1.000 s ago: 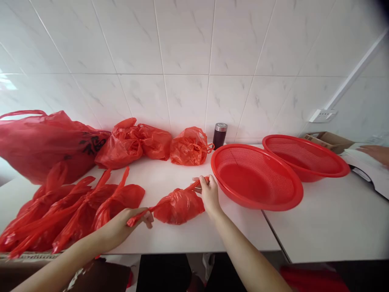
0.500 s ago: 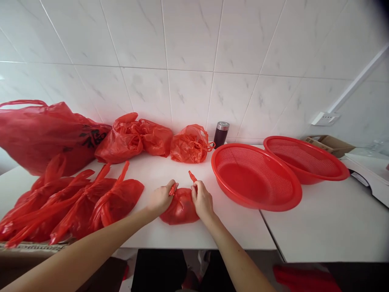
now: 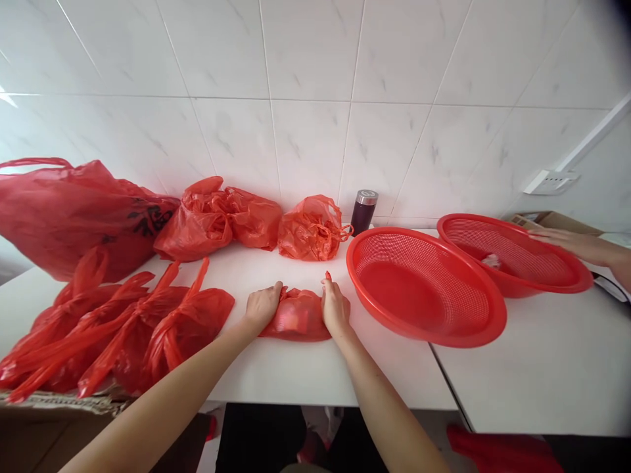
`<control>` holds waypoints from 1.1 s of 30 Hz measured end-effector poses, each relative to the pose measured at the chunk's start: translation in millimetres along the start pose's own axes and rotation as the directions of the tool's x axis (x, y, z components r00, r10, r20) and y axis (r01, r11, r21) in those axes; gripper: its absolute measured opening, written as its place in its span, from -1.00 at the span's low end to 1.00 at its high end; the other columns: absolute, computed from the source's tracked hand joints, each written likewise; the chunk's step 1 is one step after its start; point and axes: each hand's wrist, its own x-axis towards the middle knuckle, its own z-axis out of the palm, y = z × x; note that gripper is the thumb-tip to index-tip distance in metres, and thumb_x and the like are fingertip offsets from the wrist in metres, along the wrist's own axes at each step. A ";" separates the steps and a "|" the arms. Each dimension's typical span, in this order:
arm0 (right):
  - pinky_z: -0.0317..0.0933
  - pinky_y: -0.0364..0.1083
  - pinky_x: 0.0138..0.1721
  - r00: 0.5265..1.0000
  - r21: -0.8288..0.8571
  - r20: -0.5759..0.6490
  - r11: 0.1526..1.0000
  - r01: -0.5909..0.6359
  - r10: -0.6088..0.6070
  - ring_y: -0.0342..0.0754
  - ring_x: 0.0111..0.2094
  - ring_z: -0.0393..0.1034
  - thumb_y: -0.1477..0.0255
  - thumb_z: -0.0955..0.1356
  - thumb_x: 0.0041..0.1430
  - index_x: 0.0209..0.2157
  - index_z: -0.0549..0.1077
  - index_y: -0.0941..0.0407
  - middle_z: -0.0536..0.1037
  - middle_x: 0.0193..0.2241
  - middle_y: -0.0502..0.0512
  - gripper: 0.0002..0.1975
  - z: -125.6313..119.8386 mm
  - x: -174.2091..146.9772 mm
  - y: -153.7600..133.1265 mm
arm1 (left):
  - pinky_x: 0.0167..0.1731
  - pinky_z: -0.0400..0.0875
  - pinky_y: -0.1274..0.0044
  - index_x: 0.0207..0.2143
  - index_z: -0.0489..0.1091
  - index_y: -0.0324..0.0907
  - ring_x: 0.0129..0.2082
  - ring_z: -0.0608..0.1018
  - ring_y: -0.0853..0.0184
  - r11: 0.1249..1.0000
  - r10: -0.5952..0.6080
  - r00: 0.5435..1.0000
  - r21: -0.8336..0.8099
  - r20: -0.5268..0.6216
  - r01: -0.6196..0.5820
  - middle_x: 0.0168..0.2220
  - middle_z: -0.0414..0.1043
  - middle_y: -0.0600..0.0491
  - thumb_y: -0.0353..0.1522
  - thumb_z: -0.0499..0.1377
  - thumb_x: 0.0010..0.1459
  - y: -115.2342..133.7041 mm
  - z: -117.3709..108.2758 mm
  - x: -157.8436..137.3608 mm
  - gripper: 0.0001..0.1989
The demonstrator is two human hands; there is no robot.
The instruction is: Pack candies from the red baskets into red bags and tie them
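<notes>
- Head view: a small red bag (image 3: pixel 296 318) lies on the white table (image 3: pixel 276 384), in the lower middle of the frame, between the person's two hands.
- Its plastic is thin, glossy and partly see-through; a paler, orange-pink patch shows through the front, though what is inside cannot be made out.
- The body looks squat and rounded, wider than tall, wrinkled along the top, with gathered plastic at both upper corners.
- The left hand (image 3: pixel 263 307) is curled at the bag's left end, pinching gathered plastic beside the thumb.
- The right hand (image 3: pixel 336 309) is curled at the right end, gripping the other gathered end; a short red tip pokes up above the thumb.
- Four tied red bags (image 3: pixel 185 322) sit side by side at lower left, their twisted ends sticking up.
- Right of centre stands a red perforated basket (image 3: pixel 419 289), near the right hand but apart from it.
</notes>
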 end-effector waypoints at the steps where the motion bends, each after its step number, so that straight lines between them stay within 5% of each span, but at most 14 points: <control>1: 0.16 -0.12 -0.30 1.000 -0.032 0.011 0.999 -0.002 0.003 -0.03 -0.28 0.41 0.52 0.12 0.26 0.03 0.35 0.07 0.48 -0.10 0.14 -0.63 0.2 0.0 0.4 | -0.29 0.40 0.34 -0.05 0.31 -0.22 -0.31 0.57 0.20 1.000 -0.001 1.000 0.007 -0.002 0.001 -0.23 0.53 -0.10 -0.21 -0.16 0.37 0.2 3.0 1.4 -0.63; 7: 0.17 -0.11 -0.30 0.999 -0.135 0.030 0.991 -0.007 0.011 -0.04 -0.30 0.41 0.60 0.12 0.22 0.07 0.32 0.09 0.46 -0.06 0.16 -0.57 2.1 -0.9 0.7 | -0.23 0.44 0.34 -0.03 0.34 -0.23 -0.30 0.54 0.29 1.000 -0.013 1.000 0.017 -0.002 0.013 -0.24 0.48 -0.01 -0.18 -0.01 0.32 -3.6 8.1 -3.6 -0.65; 15: 0.18 -0.10 -0.38 1.000 -0.111 -0.019 0.994 -0.014 0.012 -0.02 -0.38 0.41 0.61 0.11 0.18 -0.03 0.33 0.14 0.52 -0.22 0.18 -0.62 4.3 -2.1 4.2 | -0.18 0.38 0.30 -0.08 0.36 -0.19 -0.21 0.53 0.20 0.988 -0.093 0.996 -0.126 -0.014 0.090 -0.20 0.49 -0.09 -0.20 -0.10 0.36 -6.1 8.0 -14.0 -0.65; 20: 0.18 -0.10 -0.41 0.994 -0.048 -0.109 0.998 -0.039 0.034 -0.02 -0.40 0.41 0.62 0.08 0.18 0.02 0.29 0.18 0.50 -0.17 0.24 -0.59 8.0 -1.3 6.4 | -0.16 0.45 0.30 0.01 0.34 -0.21 -0.18 0.52 0.26 0.918 -0.271 0.962 -0.289 0.044 0.272 -0.09 0.44 -0.05 -0.22 0.10 0.27 -16.2 7.6 -3.8 -0.65; 24: 0.19 -0.11 -0.42 0.983 0.033 -0.180 0.999 -0.031 0.036 -0.02 -0.40 0.42 0.59 0.07 0.19 -0.05 0.30 0.17 0.50 -0.20 0.23 -0.65 7.1 -1.9 8.5 | -0.23 0.50 0.36 -0.03 0.37 -0.23 -0.20 0.54 0.28 0.837 -0.295 0.947 -0.443 0.125 0.320 -0.09 0.44 -0.04 -0.25 0.14 0.25 -22.1 -3.0 8.6 -0.69; 27: 0.23 -0.09 -0.35 0.971 0.115 -0.236 0.993 -0.003 0.031 0.02 -0.28 0.44 0.55 0.04 0.23 -0.13 0.30 0.17 0.50 -0.22 0.24 -0.69 4.3 -1.6 10.0 | -0.23 0.49 0.35 -0.02 0.36 -0.24 -0.20 0.53 0.28 0.808 -0.280 0.957 -0.522 0.071 0.275 -0.09 0.44 -0.05 -0.26 0.14 0.25 -21.5 -18.3 8.1 -0.68; 30: 0.26 -0.06 -0.25 0.964 0.198 -0.267 0.978 0.058 -0.003 0.02 -0.18 0.42 0.50 0.03 0.26 -0.15 0.29 0.15 0.50 -0.19 0.24 -0.71 1.2 -0.8 10.0 | -0.02 0.35 0.22 0.06 0.30 -0.18 0.01 0.43 0.17 0.833 -0.238 0.967 -0.531 -0.095 0.153 0.08 0.34 -0.11 -0.31 0.05 0.30 -13.1 -35.5 -3.3 -0.69; 33: 0.26 -0.06 -0.18 0.959 0.274 -0.279 0.954 0.122 -0.042 0.00 -0.17 0.41 0.44 0.04 0.29 -0.16 0.29 0.12 0.49 -0.20 0.22 -0.73 -2.0 -1.3 8.2 | 0.19 0.07 0.24 0.02 0.35 -0.03 0.21 0.24 0.16 0.872 -0.044 0.982 -0.487 -0.185 -0.053 0.19 0.26 -0.01 -0.32 0.06 0.27 6.1 -44.1 -14.7 -0.72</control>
